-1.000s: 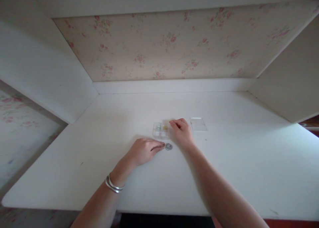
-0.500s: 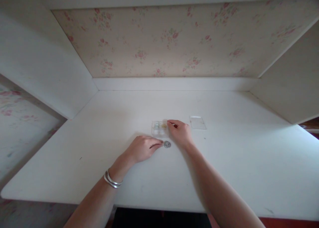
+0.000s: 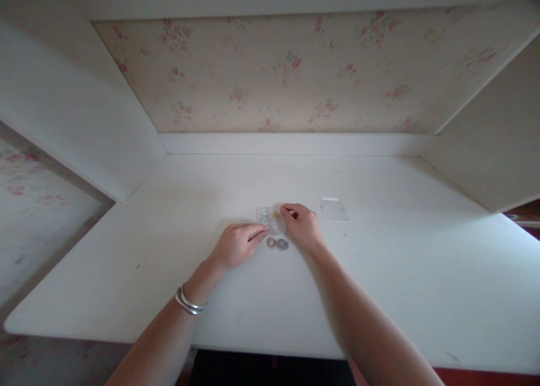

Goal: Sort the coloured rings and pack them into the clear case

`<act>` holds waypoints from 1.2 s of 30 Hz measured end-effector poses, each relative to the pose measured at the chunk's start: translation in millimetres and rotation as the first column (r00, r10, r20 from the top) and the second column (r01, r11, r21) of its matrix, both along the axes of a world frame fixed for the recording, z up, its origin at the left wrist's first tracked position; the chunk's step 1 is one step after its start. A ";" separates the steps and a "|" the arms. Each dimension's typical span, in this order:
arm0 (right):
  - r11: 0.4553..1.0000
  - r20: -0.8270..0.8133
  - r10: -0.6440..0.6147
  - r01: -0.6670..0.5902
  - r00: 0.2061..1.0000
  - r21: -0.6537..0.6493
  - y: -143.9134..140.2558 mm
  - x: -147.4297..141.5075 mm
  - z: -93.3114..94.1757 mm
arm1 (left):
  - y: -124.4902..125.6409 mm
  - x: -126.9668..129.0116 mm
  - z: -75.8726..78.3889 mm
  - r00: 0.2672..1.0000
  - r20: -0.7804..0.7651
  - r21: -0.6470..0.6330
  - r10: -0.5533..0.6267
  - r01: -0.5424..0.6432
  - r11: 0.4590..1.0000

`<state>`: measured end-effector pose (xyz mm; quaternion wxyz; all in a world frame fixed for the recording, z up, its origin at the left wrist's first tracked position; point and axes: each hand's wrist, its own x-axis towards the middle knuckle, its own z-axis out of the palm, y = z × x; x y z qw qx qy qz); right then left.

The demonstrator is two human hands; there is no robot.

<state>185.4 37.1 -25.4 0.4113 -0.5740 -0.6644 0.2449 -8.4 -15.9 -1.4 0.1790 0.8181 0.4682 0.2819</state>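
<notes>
A small clear plastic box (image 3: 273, 221) with compartments lies on the white desk between my hands. Small pale green and yellow items show in its far compartments. My right hand (image 3: 302, 227) is closed in a pinch at the box's right edge and hides that side. With fingers pressed together, my left hand (image 3: 237, 244) reaches to the box's near left part; what its fingertips hold, if anything, is too small to tell. Just in front of the box, a small round coppery coil (image 3: 271, 242) lies beside a grey one (image 3: 282, 244).
A clear rectangular lid (image 3: 333, 209) lies flat to the right of the box. The white desk (image 3: 379, 279) ends in a low ledge (image 3: 295, 144) at the back, with side panels left and right. A dark speck (image 3: 345, 235) sits near the lid.
My left hand has moved off the coils, slightly up and left to the box. The coppery coil now shows beside the grey one. My right hand stays at the box's edge.
</notes>
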 end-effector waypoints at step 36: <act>0.846 0.489 0.409 -0.521 0.771 0.114 -55.0 8.3 19.7 | 0.1 -6.3 4.4 0.979 -0.188 0.026 0.075 -0.071 0.997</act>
